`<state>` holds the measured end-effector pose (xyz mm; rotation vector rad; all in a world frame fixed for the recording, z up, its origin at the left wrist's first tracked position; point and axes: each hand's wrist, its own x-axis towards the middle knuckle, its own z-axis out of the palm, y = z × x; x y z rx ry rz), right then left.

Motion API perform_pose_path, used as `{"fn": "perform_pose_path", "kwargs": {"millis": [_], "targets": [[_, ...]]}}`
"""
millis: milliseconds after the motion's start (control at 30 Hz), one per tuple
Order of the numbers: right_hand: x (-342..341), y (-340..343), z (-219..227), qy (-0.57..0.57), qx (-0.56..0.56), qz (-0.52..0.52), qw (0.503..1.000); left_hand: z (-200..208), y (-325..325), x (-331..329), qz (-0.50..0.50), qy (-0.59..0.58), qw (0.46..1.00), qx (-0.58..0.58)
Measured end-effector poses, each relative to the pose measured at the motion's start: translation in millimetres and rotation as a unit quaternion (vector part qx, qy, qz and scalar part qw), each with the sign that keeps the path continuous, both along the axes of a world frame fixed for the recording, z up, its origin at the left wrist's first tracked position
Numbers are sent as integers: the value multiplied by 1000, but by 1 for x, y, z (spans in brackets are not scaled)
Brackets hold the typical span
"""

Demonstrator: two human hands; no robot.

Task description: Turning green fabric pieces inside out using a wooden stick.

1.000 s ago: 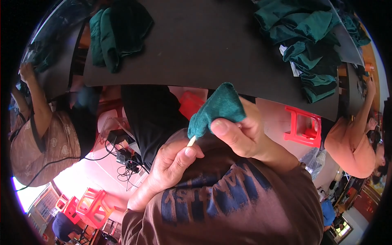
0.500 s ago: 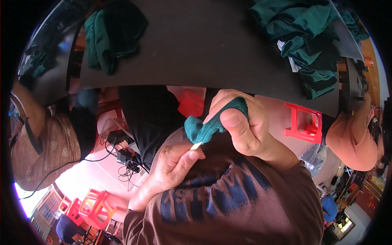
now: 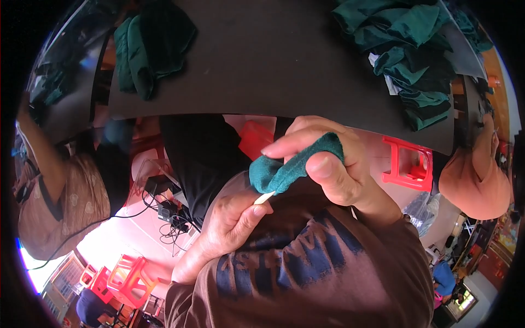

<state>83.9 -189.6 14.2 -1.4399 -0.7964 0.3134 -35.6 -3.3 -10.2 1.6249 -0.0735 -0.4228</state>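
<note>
Pale stick pinched in the left hand, its tip met by green cloth gripped in the right hand.

Cloth-working workshop, apparently. Beyond the fingers, green cloth pieces are heaped left and right on a dark tabletop; red stools are placed to either side; people are seen at neighbouring tabletops.

Green cloth in right grip, pale stick in left grip.
</note>
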Motion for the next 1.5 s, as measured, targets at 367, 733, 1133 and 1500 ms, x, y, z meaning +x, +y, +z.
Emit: {"fn": "perform_pose_path", "kwargs": {"millis": [367, 733, 1133, 1500], "targets": [[-5, 7, -20, -159, 4, -3, 987, -6, -7, 0, 12, -90, 996, -18], [12, -2, 4, -119, -63, -112, 985, -5, -2, 5, 12, 8, 1000, 13], [-40, 29, -21, -377, -142, 0, 915, -17, -2, 6, 202, 152, 946, -202], [-9, 11, -21, -86, 34, -84, 992, -7, 8, -4, 101, 103, 977, -159]]}}
